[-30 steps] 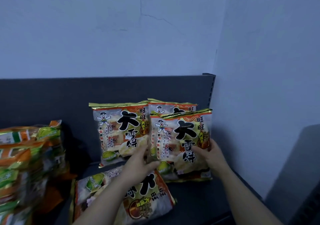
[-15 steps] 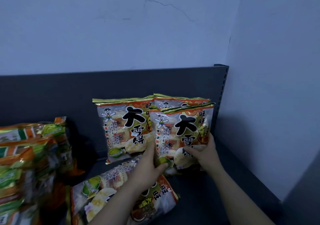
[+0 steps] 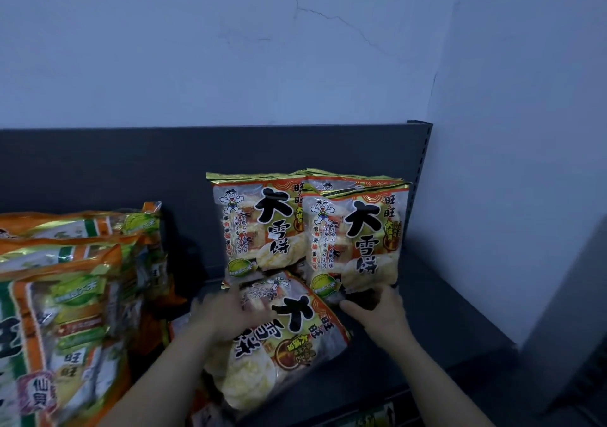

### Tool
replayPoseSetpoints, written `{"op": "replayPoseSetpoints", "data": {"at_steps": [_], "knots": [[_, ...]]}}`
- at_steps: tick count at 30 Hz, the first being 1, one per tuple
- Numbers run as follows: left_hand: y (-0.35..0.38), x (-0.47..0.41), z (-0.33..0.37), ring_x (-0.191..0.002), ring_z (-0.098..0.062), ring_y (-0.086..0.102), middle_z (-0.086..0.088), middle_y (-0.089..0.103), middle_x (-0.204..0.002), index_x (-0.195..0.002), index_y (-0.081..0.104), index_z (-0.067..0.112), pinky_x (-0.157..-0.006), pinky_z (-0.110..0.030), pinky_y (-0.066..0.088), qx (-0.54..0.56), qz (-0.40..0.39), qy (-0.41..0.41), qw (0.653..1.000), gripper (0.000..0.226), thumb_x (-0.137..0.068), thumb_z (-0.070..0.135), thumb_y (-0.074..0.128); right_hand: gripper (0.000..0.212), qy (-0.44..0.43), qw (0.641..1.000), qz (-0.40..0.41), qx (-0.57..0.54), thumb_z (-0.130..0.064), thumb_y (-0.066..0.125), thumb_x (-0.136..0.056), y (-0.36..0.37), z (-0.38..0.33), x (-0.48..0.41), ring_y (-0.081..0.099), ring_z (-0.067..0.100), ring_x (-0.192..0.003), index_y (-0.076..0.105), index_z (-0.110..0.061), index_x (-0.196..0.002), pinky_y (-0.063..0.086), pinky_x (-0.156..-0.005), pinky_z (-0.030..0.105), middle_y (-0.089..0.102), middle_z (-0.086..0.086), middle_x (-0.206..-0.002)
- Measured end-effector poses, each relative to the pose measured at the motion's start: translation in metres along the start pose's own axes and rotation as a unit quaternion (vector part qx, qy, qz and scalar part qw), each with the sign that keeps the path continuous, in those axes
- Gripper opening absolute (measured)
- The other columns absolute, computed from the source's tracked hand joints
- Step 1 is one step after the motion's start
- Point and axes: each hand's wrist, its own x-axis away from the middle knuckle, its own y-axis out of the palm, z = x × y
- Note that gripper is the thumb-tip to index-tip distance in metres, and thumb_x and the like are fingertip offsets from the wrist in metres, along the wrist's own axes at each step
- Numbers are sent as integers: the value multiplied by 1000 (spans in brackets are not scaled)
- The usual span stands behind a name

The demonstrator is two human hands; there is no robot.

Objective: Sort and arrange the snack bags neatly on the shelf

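The single head camera is looking forward and down from just before the shelf (image 3: 440,315). It is facing its right back corner.

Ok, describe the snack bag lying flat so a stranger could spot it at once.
Start at the right end of the dark shelf, where red-and-gold bags stand upright against the back panel. In front of them lies the flat bag, under the left hand. Unlike them, it lies face-up, its print turned sideways.
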Motion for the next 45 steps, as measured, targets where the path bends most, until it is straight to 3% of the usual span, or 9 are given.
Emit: {"op": "replayPoseSetpoints", "data": {"at_steps": [8,11,15,20,23,28,35,39,45], "knots": [[6,14,-14,-108,-17,59,3,60,-126,-130,53,22,-91,-32,51,90,-23,-35,995,136,-23,105,46,42,13,977,-213,23,-37,84,-71,13,-16,30,70,20,-88,69,-8,-95,55,-78,33,74,5,-95],[2,24,-19,-103,-15,62,0,64,-121,-126,58,15,-87,-30,52,176,-32,-45,983,133,-22,97,61,33,10,980,-198,-6,-25,84,-73,12,-21,32,72,21,-86,70,-6,-95,58,-81,35,76,6,-91],[-9,36,-17,-79,-11,71,8,76,-81,-89,73,22,-84,-36,57,316,-5,8,949,85,-27,79,80,16,-36,986,-158,-50,-14,78,-79,-9,-42,32,69,20,-84,69,-8,-90,56,-79,31,72,10,-93],[-25,45,22,-93,-14,67,4,71,-104,-113,60,20,-87,-34,54,412,108,71,902,97,-33,68,87,25,-114,981,-57,-149,-6,78,-76,-55,-74,16,65,19,-86,68,-19,-95,52,-70,27,68,3,-95],[-20,48,61,-88,-10,68,7,72,-97,-108,59,21,-78,-28,54,491,153,106,851,75,-47,49,92,44,-152,958,28,-241,2,74,-79,-78,-92,4,63,8,-90,56,-16,-115,53,-61,16,64,-2,-105],[5,40,121,-69,0,63,2,66,-84,-96,53,15,-57,-11,45,556,199,161,791,58,-56,31,92,23,-164,954,89,-234,-20,69,-89,-96,-84,-20,66,19,-99,64,-8,-107,51,-70,23,70,5,-103],[42,0,137,-111,-19,39,4,35,-112,-106,34,27,-95,-34,41,441,203,129,865,77,-57,52,87,8,-131,954,20,-268,-36,53,-97,-96,-58,-38,65,-6,-83,56,-35,-104,51,-63,12,65,-13,-101],[31,-10,134,-135,-22,32,5,28,-142,-135,18,36,-113,-42,32,504,117,144,843,121,-40,67,87,76,-84,954,-34,-286,-73,58,-78,-92,-51,-61,63,15,-113,46,-29,-139,49,-95,38,63,-3,-130],[1,-23,131,-148,-15,8,9,2,-162,-154,-8,30,-114,-35,21,539,14,181,822,146,-46,60,87,60,-64,931,-123,-338,-59,51,-86,-86,-42,-93,70,22,-103,58,-18,-129,55,-81,33,71,7,-116]]}}
